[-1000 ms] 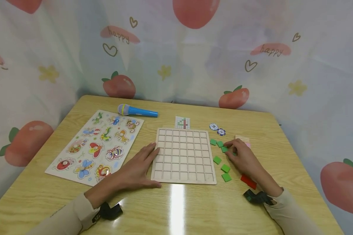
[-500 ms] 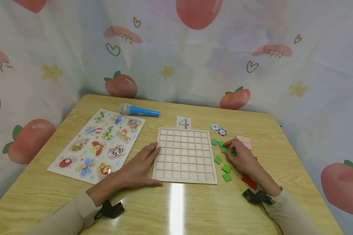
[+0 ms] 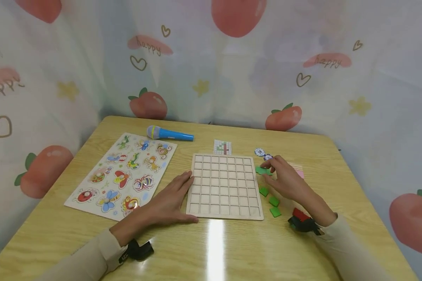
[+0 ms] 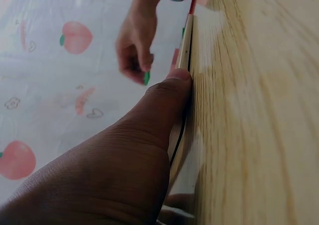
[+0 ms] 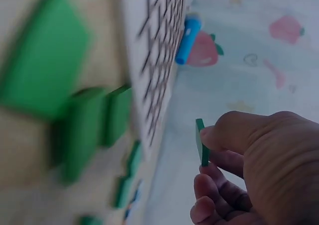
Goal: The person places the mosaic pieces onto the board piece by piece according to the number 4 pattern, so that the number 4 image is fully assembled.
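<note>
In the right wrist view my right hand (image 3: pixel 285 179) pinches a thin green square tile (image 5: pixel 202 143) between thumb and fingers, raised above the table. Several loose green tiles (image 3: pixel 274 201) lie under and in front of that hand, along the right side of a wooden grid board (image 3: pixel 224 182). My left hand (image 3: pixel 167 201) rests at the board's left side, fingers extended along the edge and thumb at the front corner. The left wrist view shows the thumb (image 4: pixel 174 80) against the board's rim. The grid's cells hold no tiles.
A small pattern card (image 3: pixel 222 147) with green and red squares lies behind the board. Left is an insect puzzle board (image 3: pixel 126 175), with a blue toy microphone (image 3: pixel 170 134) behind it. Poker chips (image 3: pixel 259 152), pink pieces (image 3: pixel 299 173) and a red piece (image 3: pixel 300 214) lie right.
My right hand has lifted off the table with a green tile and shifted slightly up and left. The left hand stays at the board's edge; the head view has shifted slightly.
</note>
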A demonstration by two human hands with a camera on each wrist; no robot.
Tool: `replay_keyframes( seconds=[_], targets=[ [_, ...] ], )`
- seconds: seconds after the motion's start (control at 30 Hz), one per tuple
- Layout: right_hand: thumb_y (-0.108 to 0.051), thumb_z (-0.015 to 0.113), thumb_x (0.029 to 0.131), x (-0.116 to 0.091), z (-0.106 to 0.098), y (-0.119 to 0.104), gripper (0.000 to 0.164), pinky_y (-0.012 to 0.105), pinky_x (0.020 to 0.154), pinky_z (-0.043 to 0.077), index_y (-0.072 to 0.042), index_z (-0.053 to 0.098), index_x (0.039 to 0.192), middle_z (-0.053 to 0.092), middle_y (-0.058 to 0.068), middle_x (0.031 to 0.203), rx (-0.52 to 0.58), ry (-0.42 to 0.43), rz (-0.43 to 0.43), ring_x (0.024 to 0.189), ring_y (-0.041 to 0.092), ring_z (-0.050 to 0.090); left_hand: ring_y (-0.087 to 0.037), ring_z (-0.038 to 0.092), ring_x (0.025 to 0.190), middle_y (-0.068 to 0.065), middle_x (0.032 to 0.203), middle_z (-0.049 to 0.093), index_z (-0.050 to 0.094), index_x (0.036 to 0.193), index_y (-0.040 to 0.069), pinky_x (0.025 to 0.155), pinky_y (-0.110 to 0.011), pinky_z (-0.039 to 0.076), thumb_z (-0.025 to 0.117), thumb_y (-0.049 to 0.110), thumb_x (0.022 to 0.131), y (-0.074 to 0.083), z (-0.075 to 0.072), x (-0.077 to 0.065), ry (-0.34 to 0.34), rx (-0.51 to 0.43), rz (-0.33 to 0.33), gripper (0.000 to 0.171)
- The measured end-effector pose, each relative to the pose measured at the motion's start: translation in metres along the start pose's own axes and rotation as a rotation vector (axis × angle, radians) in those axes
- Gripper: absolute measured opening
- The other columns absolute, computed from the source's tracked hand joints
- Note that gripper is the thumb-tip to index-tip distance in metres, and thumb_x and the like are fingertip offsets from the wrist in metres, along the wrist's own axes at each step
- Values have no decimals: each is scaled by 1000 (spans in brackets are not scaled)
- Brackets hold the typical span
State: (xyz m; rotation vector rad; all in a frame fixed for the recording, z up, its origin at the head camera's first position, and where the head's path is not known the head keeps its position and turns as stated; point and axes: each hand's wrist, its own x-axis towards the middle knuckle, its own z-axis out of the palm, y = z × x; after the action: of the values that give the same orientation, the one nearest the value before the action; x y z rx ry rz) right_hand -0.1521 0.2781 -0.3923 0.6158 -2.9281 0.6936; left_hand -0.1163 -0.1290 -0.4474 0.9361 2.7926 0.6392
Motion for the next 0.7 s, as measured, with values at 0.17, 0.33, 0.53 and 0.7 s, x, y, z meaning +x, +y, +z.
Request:
replay_keyframes(
  seconds=[0.17,0.33,0.53,0.7],
  targets=[
    [-8,73,100,54,2,-24,24,42,84,58,-1,68,123,61,17,117,-48,-100,-144,99,29,62,-36,12,169,-11,182,7,14,172,6,137,-52,20,77,80,80,-1,1,-1,8,-1,-25,134],
    [-9,72,102,95,16,-31,26,46,89,58,-1,68,126,61,18,117,-52,-223,-158,104,30,62,-36,13,169,-12,182,8,14,172,5,137,-53,20,76,80,80,-2,1,0,0,-8,-24,133],
    [-15,68,106,114,32,-29,19,47,95,59,-5,68,122,61,16,119,-31,-337,-115,107,30,65,-36,13,169,-13,182,9,16,171,4,137,-53,21,75,80,81,-1,2,1,-15,-4,-9,132],
    [-12,66,106,118,38,-28,15,47,93,57,-8,67,120,62,15,118,-22,-334,-97,107,30,65,-36,13,169,-15,181,10,17,171,3,137,-53,20,75,79,82,-1,-1,0,-16,-6,1,130]
  ],
)
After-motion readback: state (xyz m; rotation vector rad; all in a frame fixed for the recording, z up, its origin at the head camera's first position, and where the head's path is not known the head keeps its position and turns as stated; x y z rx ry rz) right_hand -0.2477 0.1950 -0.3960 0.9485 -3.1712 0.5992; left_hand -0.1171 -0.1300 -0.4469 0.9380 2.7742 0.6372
